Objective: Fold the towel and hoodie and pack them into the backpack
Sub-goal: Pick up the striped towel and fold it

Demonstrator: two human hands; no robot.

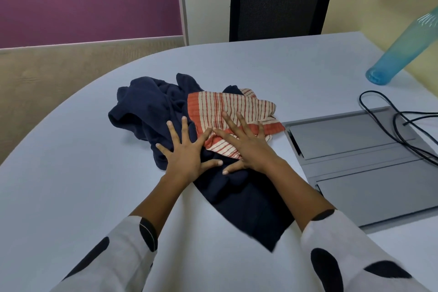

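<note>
Grey table [260, 64]: left hand [187, 156] flat, fingers spread, on navy hoodie [147, 106]; right hand [248, 147] flat on striped towel [237, 104].

Single head-worn wide-angle view, looking forward and steeply down from close above the bench [237, 66]. Both forearms enter from the lower edge of the frame; the bench fills the centre, its far edge curving across the upper third, with walls behind at the top.
</note>
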